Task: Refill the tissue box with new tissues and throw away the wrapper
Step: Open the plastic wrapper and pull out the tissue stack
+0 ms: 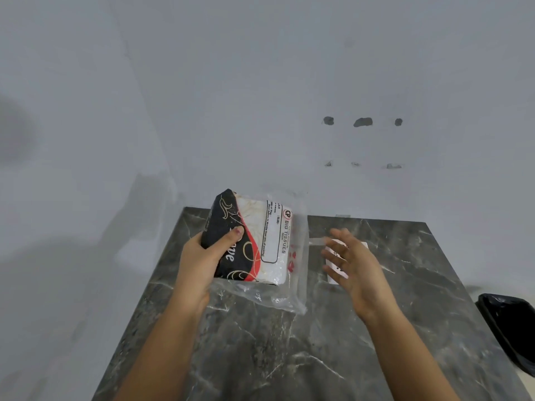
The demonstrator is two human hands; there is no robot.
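We have the tissue pack (254, 244) lifted just above the dark marble tabletop (260, 342), held in our left hand (202, 256). The thumb presses on its printed face and the other fingers wrap behind, so the grip is closed firmly on the pack's black end. Its clear wrapper (295, 285) is still on, with loose plastic trailing off the right and lower edges.

Our right hand (353, 270) hovers beside the pack, fingers spread wide and holding nothing, a little blurred. Under it lies a white item (335, 273) on the tabletop; we cannot tell whether this is the tissue box. A black bin (509, 322) sits at the right edge.

The step in hand looks like opening the wrapper. We should keep the left grip steady on the black end, pinch the slack plastic on the right side, and peel it away from the tissues without crushing them.
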